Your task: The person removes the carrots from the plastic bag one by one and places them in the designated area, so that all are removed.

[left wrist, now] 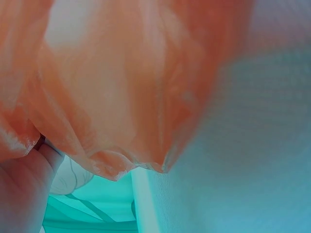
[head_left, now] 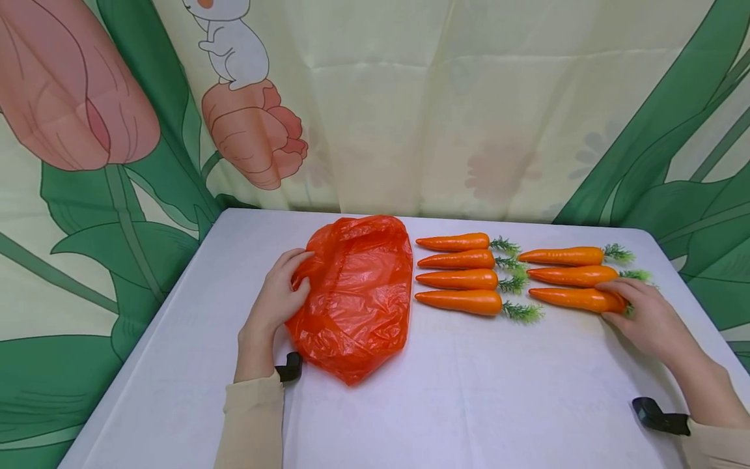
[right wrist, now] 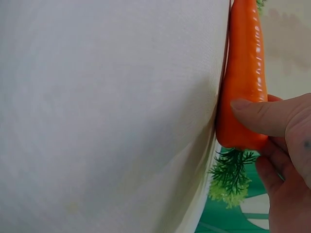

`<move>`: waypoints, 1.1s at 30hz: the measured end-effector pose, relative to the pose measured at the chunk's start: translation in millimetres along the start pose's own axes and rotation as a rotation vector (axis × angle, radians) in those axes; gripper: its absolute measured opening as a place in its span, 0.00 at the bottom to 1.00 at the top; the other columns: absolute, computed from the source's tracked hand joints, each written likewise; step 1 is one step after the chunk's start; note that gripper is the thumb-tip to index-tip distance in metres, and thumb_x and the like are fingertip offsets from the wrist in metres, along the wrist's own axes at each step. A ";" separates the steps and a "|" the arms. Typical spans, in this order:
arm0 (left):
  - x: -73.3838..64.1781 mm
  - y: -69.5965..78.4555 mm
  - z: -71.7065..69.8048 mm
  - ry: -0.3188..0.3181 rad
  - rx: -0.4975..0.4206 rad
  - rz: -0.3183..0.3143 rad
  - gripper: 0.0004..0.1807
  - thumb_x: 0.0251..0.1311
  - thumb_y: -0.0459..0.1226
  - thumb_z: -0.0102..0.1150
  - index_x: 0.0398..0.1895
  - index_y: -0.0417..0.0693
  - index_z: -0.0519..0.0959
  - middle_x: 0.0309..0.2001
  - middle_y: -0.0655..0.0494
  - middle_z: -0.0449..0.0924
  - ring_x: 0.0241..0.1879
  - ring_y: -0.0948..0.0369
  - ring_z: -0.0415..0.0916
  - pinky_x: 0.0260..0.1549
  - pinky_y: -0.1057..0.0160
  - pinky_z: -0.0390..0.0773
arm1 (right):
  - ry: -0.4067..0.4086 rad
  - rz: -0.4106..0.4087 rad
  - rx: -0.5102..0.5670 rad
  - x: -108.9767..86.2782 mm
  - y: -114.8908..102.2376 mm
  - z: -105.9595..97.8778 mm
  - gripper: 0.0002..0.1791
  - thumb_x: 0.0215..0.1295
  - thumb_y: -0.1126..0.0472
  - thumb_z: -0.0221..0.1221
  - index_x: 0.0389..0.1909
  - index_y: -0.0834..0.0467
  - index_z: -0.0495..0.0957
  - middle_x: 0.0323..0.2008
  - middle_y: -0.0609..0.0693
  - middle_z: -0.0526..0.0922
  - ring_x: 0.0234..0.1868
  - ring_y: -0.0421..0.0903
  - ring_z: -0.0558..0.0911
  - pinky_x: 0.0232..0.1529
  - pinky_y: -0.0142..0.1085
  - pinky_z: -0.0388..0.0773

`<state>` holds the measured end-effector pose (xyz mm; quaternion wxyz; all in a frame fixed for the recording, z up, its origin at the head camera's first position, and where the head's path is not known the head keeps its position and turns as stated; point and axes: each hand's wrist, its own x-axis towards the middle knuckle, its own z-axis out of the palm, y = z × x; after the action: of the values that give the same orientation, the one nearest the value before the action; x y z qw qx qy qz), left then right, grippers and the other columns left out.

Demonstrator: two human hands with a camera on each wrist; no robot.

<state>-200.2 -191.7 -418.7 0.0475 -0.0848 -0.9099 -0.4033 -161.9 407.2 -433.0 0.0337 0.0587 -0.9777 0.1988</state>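
Observation:
A crinkled red plastic bag lies on the left half of the table. My left hand pinches the bag's left edge between thumb and fingers; in the left wrist view the translucent bag hides most of that hand. On the right, my right hand grips the thick end of the nearest carrot, just below its leafy top. Seen from the right wrist, the thumb lies across the carrot while the fingers go behind it. The carrot is on or very close to the cloth.
Two more carrots lie behind the gripped one. Several carrots with green tops form a column between bag and right hand, tips pointing left. A white cloth covers the table. A printed curtain hangs at its back edge.

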 end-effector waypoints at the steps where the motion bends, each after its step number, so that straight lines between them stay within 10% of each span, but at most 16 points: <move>1: -0.2 -0.3 0.1 -0.001 -0.001 -0.002 0.27 0.67 0.31 0.54 0.70 0.44 0.71 0.72 0.47 0.62 0.69 0.46 0.62 0.63 0.42 0.69 | 0.001 0.002 -0.001 0.2 -0.7 0.1 0.30 0.55 0.76 0.66 0.60 0.72 0.70 0.60 0.77 0.63 0.59 0.77 0.60 0.58 0.75 0.57; 33: -1.1 -0.4 -0.2 0.003 -0.001 -0.005 0.26 0.67 0.32 0.54 0.70 0.45 0.71 0.72 0.47 0.61 0.69 0.46 0.61 0.63 0.42 0.70 | 0.014 -0.027 -0.022 -0.1 1.4 -3.0 0.30 0.54 0.78 0.65 0.60 0.73 0.70 0.59 0.78 0.64 0.58 0.78 0.61 0.58 0.75 0.56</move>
<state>-199.2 -192.2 -419.0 0.0477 -0.0819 -0.9098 -0.4040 -161.8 409.6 -430.8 0.0439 0.0699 -0.9787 0.1881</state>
